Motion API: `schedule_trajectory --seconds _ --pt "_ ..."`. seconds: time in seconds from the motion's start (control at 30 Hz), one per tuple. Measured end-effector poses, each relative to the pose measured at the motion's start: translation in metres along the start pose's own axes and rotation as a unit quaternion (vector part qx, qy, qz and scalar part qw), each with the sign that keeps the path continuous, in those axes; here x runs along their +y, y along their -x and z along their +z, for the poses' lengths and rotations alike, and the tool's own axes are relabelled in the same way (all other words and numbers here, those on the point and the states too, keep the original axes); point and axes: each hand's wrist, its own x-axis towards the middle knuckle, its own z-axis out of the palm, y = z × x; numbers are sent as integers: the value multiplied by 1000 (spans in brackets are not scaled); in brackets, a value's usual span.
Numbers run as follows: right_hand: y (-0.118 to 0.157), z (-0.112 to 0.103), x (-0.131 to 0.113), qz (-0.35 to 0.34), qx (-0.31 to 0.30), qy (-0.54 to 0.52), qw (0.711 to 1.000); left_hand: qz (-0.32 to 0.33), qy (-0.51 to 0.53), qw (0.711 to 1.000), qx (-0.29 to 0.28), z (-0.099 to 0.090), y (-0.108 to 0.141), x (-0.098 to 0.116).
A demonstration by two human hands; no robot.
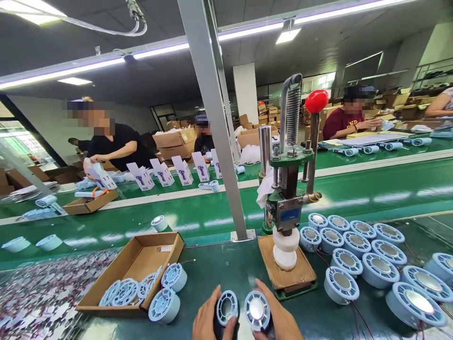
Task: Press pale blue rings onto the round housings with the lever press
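1. Left hand (207, 318): fingers curled around a round blue fan housing (227, 308), held low at the near edge of the worktop (230, 269).
2. Right hand (279, 316): fingers clamped on a second housing (257, 310), shiny disc facing up, just beside the first.
3. Behind the hands: hand press (288, 189) with red knob (316, 101), standing on a wooden base (286, 271).
4. Right of the press: rows of matching housings (368, 255).
5. Left: cardboard box (132, 271) holding blue grilles.
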Motion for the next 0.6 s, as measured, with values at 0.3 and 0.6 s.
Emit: schedule_trajectory --seconds 0.3,0.6 --pt "15 -4 4 -9 19 -19 1000 19 -71 991 -111 -12 -22 15" --pt "17 2 15 -1 22 -50 999 -117 162 974 -108 -24 -29 37"
